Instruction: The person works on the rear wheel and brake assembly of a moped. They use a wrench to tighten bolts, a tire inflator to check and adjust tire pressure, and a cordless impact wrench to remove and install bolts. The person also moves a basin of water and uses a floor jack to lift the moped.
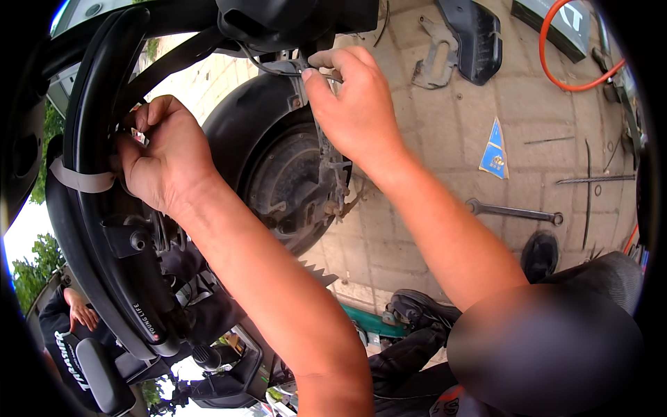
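Note:
My left hand (164, 153) is at the black tubular frame (90, 201) of a two-wheeler, its fingers curled around something I cannot make out beside a grey strap (80, 178). My right hand (351, 111), with thumb and fingers closed, grips a thin black cable (267, 68) by a metal bracket (295, 103) above the wheel. The black tyre (229, 118) and its dark hub (281, 181) lie between my forearms, partly hidden by them.
Another person's hand (81, 313) shows at lower left. A wrench (514, 212), thin rods (588, 208), a blue-and-tan triangular piece (493, 156), black plastic part (479, 42), grey bracket (434, 55), box (552, 24) and orange hose (577, 87) lie on the pavers (445, 139). A shoe (420, 306) sits below.

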Demonstrator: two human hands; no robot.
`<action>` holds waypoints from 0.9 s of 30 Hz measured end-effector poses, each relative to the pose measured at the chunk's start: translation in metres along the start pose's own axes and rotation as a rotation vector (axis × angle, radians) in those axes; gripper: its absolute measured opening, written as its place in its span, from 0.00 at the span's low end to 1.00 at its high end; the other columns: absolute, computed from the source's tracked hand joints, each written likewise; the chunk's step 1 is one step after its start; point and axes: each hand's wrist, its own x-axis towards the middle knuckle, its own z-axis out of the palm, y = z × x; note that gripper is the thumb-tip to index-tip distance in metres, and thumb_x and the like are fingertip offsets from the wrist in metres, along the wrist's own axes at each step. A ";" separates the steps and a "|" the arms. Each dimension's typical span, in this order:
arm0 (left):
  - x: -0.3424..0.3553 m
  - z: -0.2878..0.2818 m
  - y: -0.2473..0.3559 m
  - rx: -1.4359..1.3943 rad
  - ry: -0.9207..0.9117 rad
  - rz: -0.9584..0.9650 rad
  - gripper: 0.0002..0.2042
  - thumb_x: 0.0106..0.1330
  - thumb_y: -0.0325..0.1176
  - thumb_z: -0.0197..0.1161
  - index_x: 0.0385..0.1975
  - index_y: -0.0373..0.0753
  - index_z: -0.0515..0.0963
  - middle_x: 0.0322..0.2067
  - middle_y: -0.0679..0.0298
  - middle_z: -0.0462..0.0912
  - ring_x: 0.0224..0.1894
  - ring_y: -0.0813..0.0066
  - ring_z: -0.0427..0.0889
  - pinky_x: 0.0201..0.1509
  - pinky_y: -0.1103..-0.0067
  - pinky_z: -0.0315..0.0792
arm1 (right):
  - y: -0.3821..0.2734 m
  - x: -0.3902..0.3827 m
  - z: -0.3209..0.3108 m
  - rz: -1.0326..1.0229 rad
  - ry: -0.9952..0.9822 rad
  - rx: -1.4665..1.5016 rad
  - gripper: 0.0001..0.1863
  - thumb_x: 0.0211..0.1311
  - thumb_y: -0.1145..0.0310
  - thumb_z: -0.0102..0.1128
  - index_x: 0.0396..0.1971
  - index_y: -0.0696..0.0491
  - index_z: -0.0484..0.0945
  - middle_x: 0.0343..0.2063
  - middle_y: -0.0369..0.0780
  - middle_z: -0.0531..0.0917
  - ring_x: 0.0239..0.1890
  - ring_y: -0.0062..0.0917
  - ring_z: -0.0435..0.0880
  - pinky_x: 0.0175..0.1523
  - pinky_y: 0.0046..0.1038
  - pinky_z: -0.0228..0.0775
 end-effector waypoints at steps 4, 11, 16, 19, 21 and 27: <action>0.001 0.032 -0.005 0.226 -0.098 0.174 0.07 0.62 0.38 0.53 0.28 0.44 0.74 0.20 0.72 0.67 0.25 0.76 0.64 0.32 0.78 0.59 | -0.010 0.014 0.012 -0.026 0.018 0.120 0.10 0.55 0.67 0.58 0.33 0.58 0.80 0.34 0.44 0.77 0.42 0.38 0.75 0.49 0.35 0.67; -0.007 0.003 -0.032 0.585 0.318 0.543 0.10 0.68 0.39 0.50 0.28 0.41 0.67 0.18 0.70 0.65 0.22 0.75 0.65 0.29 0.78 0.66 | 0.008 0.007 0.006 -0.108 0.121 -0.212 0.09 0.55 0.68 0.58 0.31 0.58 0.79 0.34 0.45 0.78 0.42 0.39 0.76 0.48 0.36 0.68; 0.005 0.006 -0.030 0.678 0.314 0.226 0.15 0.66 0.44 0.47 0.24 0.40 0.69 0.17 0.68 0.67 0.20 0.74 0.68 0.27 0.79 0.65 | 0.024 0.011 -0.011 0.092 -0.224 -0.401 0.09 0.54 0.68 0.60 0.26 0.60 0.78 0.28 0.50 0.80 0.35 0.46 0.79 0.41 0.42 0.71; 0.007 0.024 -0.033 0.547 0.327 0.054 0.12 0.65 0.38 0.45 0.21 0.42 0.66 0.15 0.71 0.61 0.16 0.78 0.60 0.21 0.81 0.54 | 0.029 0.017 -0.012 0.061 -0.215 -0.418 0.09 0.53 0.69 0.60 0.24 0.60 0.77 0.25 0.51 0.80 0.32 0.48 0.80 0.39 0.44 0.71; 0.008 0.018 -0.024 0.544 0.249 0.002 0.11 0.65 0.36 0.45 0.20 0.42 0.64 0.14 0.71 0.58 0.15 0.79 0.56 0.20 0.82 0.51 | 0.033 0.021 -0.012 0.042 -0.200 -0.424 0.09 0.53 0.69 0.60 0.23 0.60 0.77 0.25 0.51 0.81 0.31 0.49 0.80 0.39 0.44 0.71; 0.002 0.002 -0.034 0.670 0.229 0.299 0.10 0.65 0.34 0.43 0.20 0.44 0.59 0.15 0.71 0.53 0.14 0.80 0.51 0.18 0.82 0.46 | 0.032 0.021 -0.005 0.102 -0.208 -0.463 0.08 0.53 0.70 0.60 0.23 0.60 0.78 0.26 0.52 0.81 0.32 0.48 0.80 0.40 0.44 0.71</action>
